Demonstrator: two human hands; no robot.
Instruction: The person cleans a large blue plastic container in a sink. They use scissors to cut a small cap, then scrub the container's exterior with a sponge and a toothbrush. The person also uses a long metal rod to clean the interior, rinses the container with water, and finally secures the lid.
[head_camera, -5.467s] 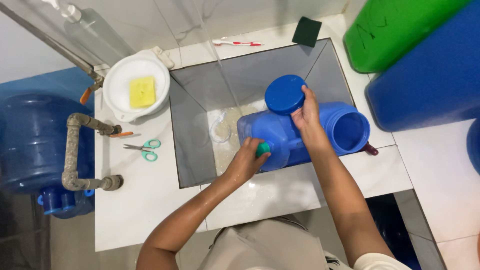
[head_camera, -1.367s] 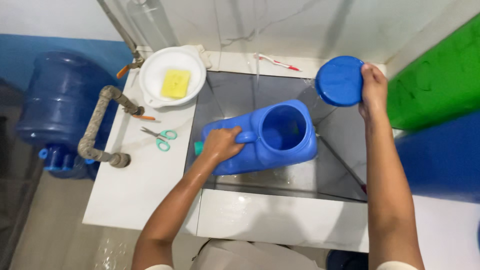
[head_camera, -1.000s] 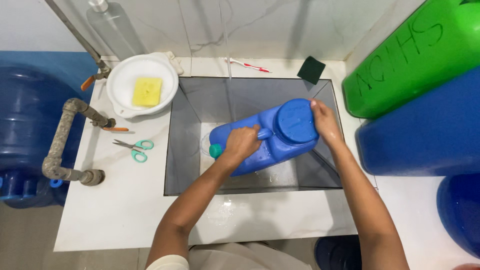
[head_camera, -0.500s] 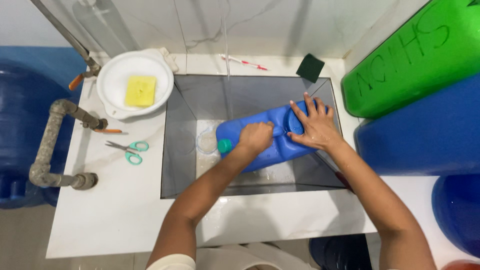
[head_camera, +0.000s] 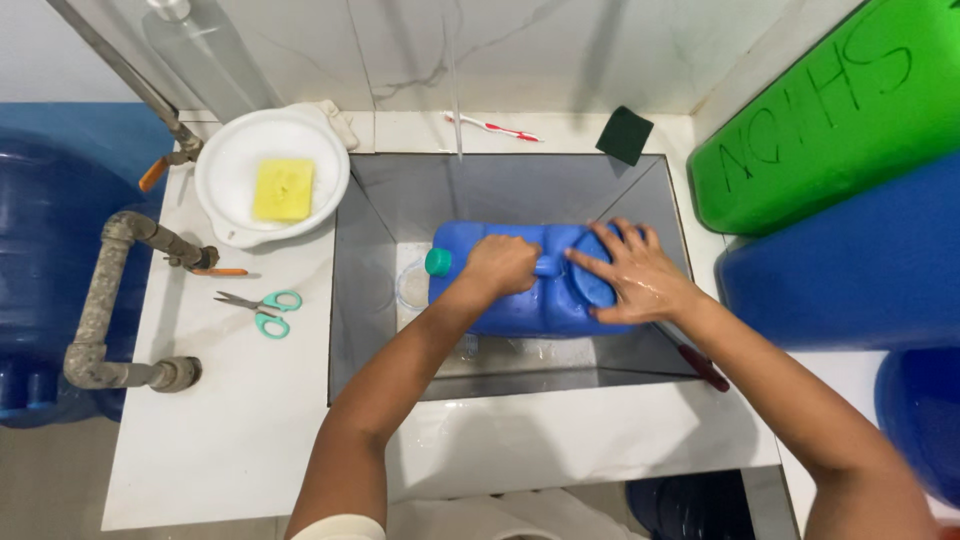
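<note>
Where the counter edge lies nearest the camera: wet white tile is seen on the counter, with a film of water by the sink rim
Left hand: the left hand is closed around the moulded handle of the blue jug; the fingers are wrapped fully, so a firm grasp is judged
Right hand: the right hand is laid flat and spread over the blue lid; nothing is gripped, the palm is only pressed down
Jug: it is lying on its side in the grey sink, its small green cap pointed left; stiff moulded plastic is judged, bulky rather than fragile; wet walls are likely to be slippery, so the handle is the best place to be held, with the far end steadied; weight cannot be told, as the contents are hidden
Left of sink: teal scissors and a white bowl holding a yellow sponge are set well apart from the jug
Far edge: a toothbrush and a dark scouring pad are lying by the wall
</note>
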